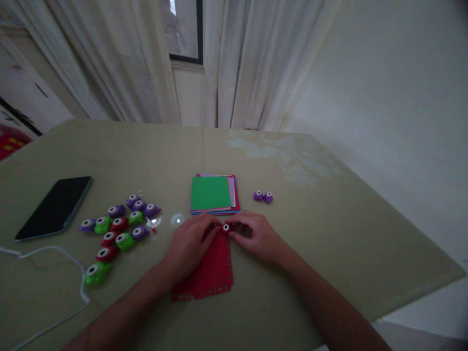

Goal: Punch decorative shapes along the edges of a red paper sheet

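Observation:
In front of me lies a red sheet of paper (211, 273) with small holes cut along its right and bottom edges. A small red craft punch (226, 228), with a round white button bearing a dark mark, sits at the sheet's top right corner. My right hand (258, 234) is closed on the punch from the right, thumb and forefinger curled about it. From the left, my left hand (192, 241) pinches the paper's top edge right beside the punch, and its palm covers part of the sheet. How far the paper enters the punch is hidden.
A stack of coloured paper, green on top (210, 193), lies beyond my hands. Two purple punches (263, 196) sit to its right. Several purple, green and red punches (119, 224) stand at left, beside paper bits (154, 222), a dark tablet (54, 207) and a white cable (82, 278).

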`<state>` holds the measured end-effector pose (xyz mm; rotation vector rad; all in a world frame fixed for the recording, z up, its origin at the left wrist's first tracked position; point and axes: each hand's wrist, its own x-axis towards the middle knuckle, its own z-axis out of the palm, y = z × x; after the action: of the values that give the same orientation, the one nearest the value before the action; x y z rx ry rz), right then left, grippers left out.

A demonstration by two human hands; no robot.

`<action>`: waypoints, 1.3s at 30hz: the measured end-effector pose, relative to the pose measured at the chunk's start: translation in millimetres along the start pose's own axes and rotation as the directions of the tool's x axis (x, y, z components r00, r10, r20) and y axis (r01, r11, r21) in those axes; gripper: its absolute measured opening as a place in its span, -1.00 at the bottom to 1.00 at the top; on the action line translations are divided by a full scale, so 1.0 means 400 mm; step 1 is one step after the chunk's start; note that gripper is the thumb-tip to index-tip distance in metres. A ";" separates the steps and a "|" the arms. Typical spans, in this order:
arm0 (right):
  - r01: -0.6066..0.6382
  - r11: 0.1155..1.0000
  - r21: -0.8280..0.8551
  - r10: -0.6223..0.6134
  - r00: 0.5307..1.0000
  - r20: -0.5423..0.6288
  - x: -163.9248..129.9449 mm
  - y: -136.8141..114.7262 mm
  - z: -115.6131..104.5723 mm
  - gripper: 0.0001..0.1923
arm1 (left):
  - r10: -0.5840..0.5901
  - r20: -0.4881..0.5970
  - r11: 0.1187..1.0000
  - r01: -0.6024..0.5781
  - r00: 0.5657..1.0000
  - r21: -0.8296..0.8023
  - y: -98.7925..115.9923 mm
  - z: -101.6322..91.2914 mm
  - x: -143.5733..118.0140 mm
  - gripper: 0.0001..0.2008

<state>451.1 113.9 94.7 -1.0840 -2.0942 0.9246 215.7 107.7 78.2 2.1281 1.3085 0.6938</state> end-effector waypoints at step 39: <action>-0.455 0.835 -0.310 0.550 0.706 0.446 0.183 -0.035 -0.080 -0.64 | 0.027 -0.010 0.997 -0.027 1.000 0.067 0.014 -0.007 0.004 -0.85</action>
<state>433.4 180.0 138.1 -1.7207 -2.3815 1.4513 218.0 107.4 84.3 2.2021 1.3286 0.6822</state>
